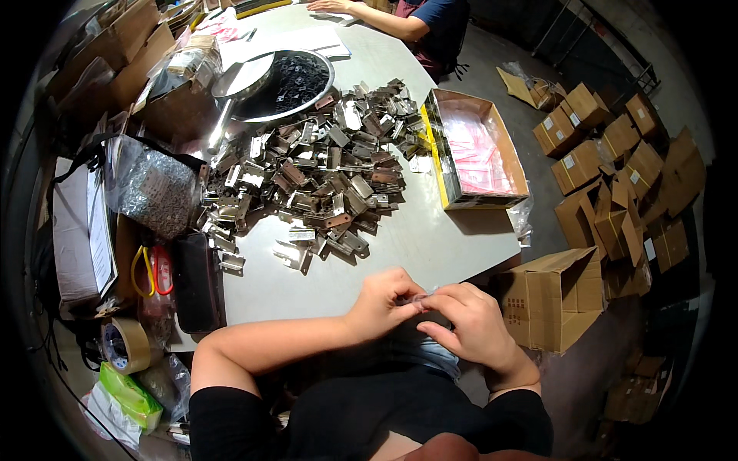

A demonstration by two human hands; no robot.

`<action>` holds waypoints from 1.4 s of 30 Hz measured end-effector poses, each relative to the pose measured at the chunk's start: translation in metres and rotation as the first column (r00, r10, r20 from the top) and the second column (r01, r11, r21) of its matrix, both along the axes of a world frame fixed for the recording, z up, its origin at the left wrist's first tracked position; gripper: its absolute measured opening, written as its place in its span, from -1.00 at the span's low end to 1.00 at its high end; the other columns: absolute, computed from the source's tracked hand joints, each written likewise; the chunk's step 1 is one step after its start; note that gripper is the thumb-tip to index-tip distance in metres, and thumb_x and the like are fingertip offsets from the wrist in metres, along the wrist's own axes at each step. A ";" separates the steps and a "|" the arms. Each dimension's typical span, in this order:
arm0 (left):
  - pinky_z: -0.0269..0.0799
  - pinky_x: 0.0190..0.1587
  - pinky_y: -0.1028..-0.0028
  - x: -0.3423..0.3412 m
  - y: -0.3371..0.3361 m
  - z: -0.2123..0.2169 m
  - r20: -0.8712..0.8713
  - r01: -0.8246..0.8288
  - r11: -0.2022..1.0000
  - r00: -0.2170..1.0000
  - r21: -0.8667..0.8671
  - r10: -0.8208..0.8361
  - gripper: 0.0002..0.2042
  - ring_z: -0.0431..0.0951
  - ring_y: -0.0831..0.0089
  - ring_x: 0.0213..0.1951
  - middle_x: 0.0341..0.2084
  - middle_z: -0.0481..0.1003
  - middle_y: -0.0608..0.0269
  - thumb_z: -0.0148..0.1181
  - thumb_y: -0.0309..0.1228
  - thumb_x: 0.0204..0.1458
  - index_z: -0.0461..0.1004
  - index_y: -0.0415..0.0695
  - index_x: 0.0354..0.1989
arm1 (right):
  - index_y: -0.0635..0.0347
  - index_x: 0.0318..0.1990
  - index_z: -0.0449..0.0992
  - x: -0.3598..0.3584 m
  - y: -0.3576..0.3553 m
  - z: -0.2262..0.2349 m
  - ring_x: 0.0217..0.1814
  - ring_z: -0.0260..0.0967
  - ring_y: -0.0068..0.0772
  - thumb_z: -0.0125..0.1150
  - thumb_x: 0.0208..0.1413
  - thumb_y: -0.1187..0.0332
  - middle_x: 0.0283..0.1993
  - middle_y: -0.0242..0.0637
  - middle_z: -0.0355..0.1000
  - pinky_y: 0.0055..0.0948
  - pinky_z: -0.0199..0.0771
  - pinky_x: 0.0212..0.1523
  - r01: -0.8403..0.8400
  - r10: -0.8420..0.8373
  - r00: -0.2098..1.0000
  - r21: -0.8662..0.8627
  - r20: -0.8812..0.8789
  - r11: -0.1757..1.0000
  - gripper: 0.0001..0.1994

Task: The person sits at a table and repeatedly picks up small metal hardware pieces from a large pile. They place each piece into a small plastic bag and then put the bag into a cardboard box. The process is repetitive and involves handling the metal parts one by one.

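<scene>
Just past the table's near edge, my left hand point(382, 303) and my right hand point(474, 323) meet in front of my body. Their fingertips are pinched together on a thin piece of clear plastic point(419, 303); most of it is hidden by the fingers. Ahead of them, a large heap of shiny bent metal brackets point(338, 165) with holes spreads over the pale table point(323, 296). To the right of the heap stands an open carton point(484, 203) holding pink-and-clear plastic packets point(470, 154).
A metal bowl point(329, 86) of small black parts holds a scoop point(223, 123). At left are a bag of small metal pieces point(157, 184), a dark case point(196, 284), scissors point(161, 270) and tape point(127, 346). Boxes point(530, 303) crowd the right floor; a co-worker's arm point(392, 21) rests opposite.
</scene>
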State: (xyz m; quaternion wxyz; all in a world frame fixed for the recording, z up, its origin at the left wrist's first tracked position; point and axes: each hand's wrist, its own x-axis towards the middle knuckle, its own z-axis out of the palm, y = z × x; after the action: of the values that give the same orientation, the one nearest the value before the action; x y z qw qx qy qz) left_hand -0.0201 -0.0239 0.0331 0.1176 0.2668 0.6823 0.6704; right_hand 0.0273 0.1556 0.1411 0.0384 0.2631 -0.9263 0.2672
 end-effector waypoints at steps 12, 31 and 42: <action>0.49 -0.20 0.43 0.011 0.005 -0.007 0.059 0.132 0.991 0.990 -0.026 -0.131 -0.67 0.57 0.36 -0.27 -0.34 0.54 0.14 0.41 -0.43 -0.09 0.39 -0.19 -0.20 | 0.22 -0.23 0.60 -0.081 0.021 -0.015 -0.10 0.42 -0.30 0.25 0.12 0.30 -0.16 -0.27 0.51 -0.28 0.33 0.05 -0.010 0.134 0.687 -0.175 0.714 0.984 -0.82; 0.47 -0.23 0.34 0.011 0.005 -0.001 -0.127 0.320 0.943 0.936 -0.087 -0.329 -0.75 0.55 0.21 -0.30 -0.37 0.50 0.15 0.29 -0.36 0.03 0.39 -0.17 -0.20 | -0.05 0.25 0.32 -0.074 -0.008 -0.102 0.25 0.08 0.17 0.46 -0.17 0.05 0.40 -0.11 0.00 0.03 0.19 0.25 0.014 0.028 0.974 0.183 -0.226 0.983 -0.24; 0.31 0.09 0.15 0.012 0.009 -0.014 -0.321 0.032 0.996 0.945 -0.078 -0.055 -0.71 0.38 -0.02 0.00 -0.07 0.39 -0.01 0.29 -0.42 -0.05 0.37 -0.17 -0.18 | 0.11 0.11 0.40 -0.044 0.040 -0.103 0.22 0.15 0.02 0.47 -0.12 0.29 0.18 -0.03 0.12 -0.12 0.25 0.18 0.239 -0.253 0.966 -0.188 -0.057 0.953 -0.42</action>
State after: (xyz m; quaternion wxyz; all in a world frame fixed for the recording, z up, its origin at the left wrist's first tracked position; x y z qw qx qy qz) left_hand -0.0083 -0.0150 0.0191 0.0285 0.3836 0.7098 0.5901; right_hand -0.0168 0.1960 0.0378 0.1320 0.1516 -0.9217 0.3318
